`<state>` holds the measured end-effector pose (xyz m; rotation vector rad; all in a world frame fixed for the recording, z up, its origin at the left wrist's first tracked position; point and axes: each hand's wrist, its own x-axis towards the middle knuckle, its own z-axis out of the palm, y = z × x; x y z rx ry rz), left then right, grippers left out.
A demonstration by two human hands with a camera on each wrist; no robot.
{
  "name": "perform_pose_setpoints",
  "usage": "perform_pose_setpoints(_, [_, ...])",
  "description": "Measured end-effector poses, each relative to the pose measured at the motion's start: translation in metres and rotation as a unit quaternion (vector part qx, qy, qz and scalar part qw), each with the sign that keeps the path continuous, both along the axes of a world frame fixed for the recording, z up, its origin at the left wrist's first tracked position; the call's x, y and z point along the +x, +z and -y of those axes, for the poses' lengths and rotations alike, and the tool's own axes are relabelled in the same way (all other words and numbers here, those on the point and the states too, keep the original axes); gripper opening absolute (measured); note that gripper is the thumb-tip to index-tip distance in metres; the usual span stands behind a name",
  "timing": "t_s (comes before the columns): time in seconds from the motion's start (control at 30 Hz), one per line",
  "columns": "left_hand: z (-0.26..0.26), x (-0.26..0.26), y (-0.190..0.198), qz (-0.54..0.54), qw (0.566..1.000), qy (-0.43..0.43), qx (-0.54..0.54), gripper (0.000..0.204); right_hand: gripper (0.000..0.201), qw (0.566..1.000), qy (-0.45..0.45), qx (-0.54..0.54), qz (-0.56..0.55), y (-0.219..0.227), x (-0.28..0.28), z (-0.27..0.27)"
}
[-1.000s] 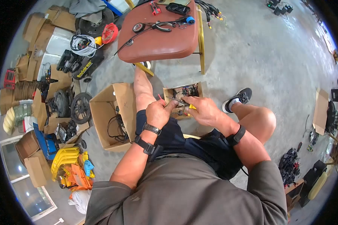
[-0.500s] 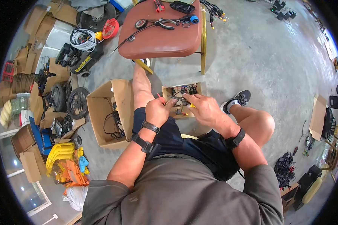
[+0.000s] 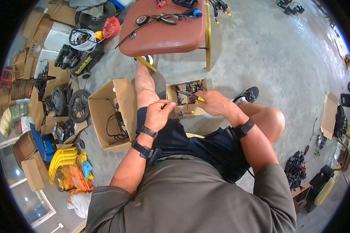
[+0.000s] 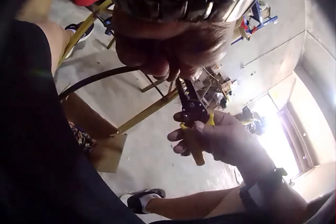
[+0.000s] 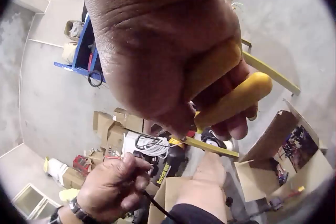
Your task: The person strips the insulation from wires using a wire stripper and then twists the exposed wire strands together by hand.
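Observation:
My left hand point(image 3: 159, 115) pinches a black cable point(image 4: 100, 79) between thumb and fingers; thin wire ends point(image 5: 113, 154) stick out past the fingertips in the right wrist view. My right hand point(image 3: 214, 103) grips a wire stripper with yellow handles point(image 5: 233, 100), fingers wrapped about them. Its dark, notched head point(image 4: 190, 103) points toward the left hand, and in the head view it lies over a small cardboard box point(image 3: 170, 95). Inside that box are several small connectors and wire pieces point(image 3: 188, 88).
A larger open cardboard box point(image 3: 128, 110) with black cables stands beside the left leg. Ahead is a brown padded chair point(image 3: 163, 37) bearing pliers point(image 3: 170, 18), tape point(image 3: 142, 19) and a cable. Boxes, wheels point(image 3: 79, 106) and yellow parts crowd the left side; a black cable heap point(image 3: 295, 169) lies right.
The hands have moved apart, the left drawing back from the stripper's head. The red wire tip that stood by the left hand no longer shows in the head view. The head view has shifted slightly.

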<state>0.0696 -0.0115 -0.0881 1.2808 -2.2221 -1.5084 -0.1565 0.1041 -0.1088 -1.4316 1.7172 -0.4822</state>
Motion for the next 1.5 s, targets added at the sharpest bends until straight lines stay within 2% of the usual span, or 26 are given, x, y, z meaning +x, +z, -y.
perform_pose_setpoints(0.07, [0.0, 0.0, 0.009, -0.004, 0.995, 0.037, 0.091, 0.019, 0.037, 1.0, 0.002, -0.001, 0.013, -0.006, 0.004, 0.001])
perform_pose_setpoints(0.17, [0.002, 0.005, 0.005, -0.073, 0.99, 0.029, 0.121, 0.021, 0.037, 0.998, -0.025, -0.012, 0.047, 0.0, 0.003, 0.003])
perform_pose_setpoints(0.27, [0.005, 0.005, 0.011, -0.149, 0.963, 0.064, 0.217, 0.021, 0.039, 0.997, -0.051, 0.003, 0.065, 0.019, 0.001, 0.004])
perform_pose_setpoints(0.37, [0.004, 0.0, 0.017, -0.207, 0.951, 0.076, 0.217, 0.022, 0.041, 0.995, -0.07, 0.0, 0.068, 0.023, -0.001, 0.003])
perform_pose_setpoints(0.47, [0.003, -0.006, 0.024, -0.226, 0.955, 0.094, 0.17, 0.021, 0.043, 0.996, -0.064, 0.0, 0.068, 0.03, -0.003, 0.001])
perform_pose_setpoints(0.6, [-0.004, -0.014, 0.051, -0.235, 0.968, 0.053, 0.069, 0.019, 0.045, 0.997, -0.052, 0.013, 0.062, 0.035, -0.005, -0.001])
perform_pose_setpoints(0.77, [-0.013, -0.034, 0.085, -0.298, 0.954, 0.026, 0.026, 0.016, 0.042, 0.987, -0.097, -0.073, 0.104, 0.039, -0.01, -0.007])
perform_pose_setpoints(0.87, [-0.015, -0.049, 0.084, -0.349, 0.936, 0.043, 0.025, 0.014, 0.039, 0.98, -0.119, -0.088, 0.134, 0.042, -0.013, -0.009])
perform_pose_setpoints(0.97, [-0.005, -0.055, 0.075, -0.306, 0.951, 0.023, -0.034, 0.013, 0.037, 0.972, -0.124, -0.114, 0.165, 0.048, -0.013, -0.011])
perform_pose_setpoints(1.1, [-0.002, -0.061, 0.059, -0.321, 0.946, 0.05, 0.002, 0.014, 0.034, 0.959, -0.121, -0.165, 0.199, 0.058, -0.009, -0.017])
perform_pose_setpoints(1.3, [-0.004, -0.06, 0.05, -0.28, 0.959, 0.053, -0.015, 0.013, 0.034, 0.953, -0.121, -0.225, 0.164, 0.064, -0.005, -0.018])
perform_pose_setpoints(1.5, [-0.011, -0.063, 0.054, -0.256, 0.965, 0.053, 0.013, 0.012, 0.036, 0.96, -0.101, -0.214, 0.153, 0.062, -0.005, -0.018])
